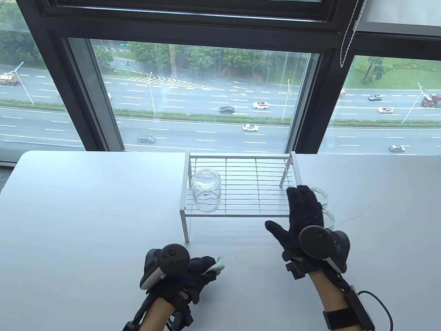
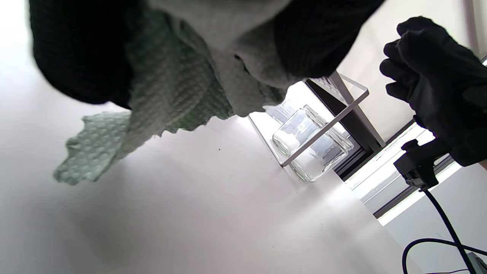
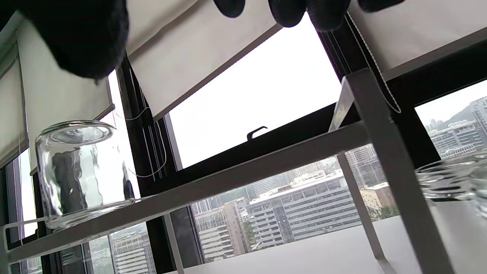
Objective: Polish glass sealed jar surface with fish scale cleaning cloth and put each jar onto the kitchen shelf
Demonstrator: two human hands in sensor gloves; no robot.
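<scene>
A clear glass jar (image 1: 206,190) stands upside down on the left end of the white wire shelf (image 1: 241,186); it shows too in the left wrist view (image 2: 312,148) and right wrist view (image 3: 81,171). My left hand (image 1: 193,272) rests near the table's front and grips a pale green fish scale cloth (image 1: 217,265), which hangs bunched from the fingers (image 2: 159,95). My right hand (image 1: 303,217) is open, fingers spread flat, over the shelf's right front corner. Behind it, two more glass pieces (image 1: 324,207) stand on the table, partly hidden.
The white table (image 1: 86,224) runs to a large window at the back. The shelf's front right leg (image 3: 395,171) stands close to the right hand. A cable (image 1: 375,303) trails from the right wrist.
</scene>
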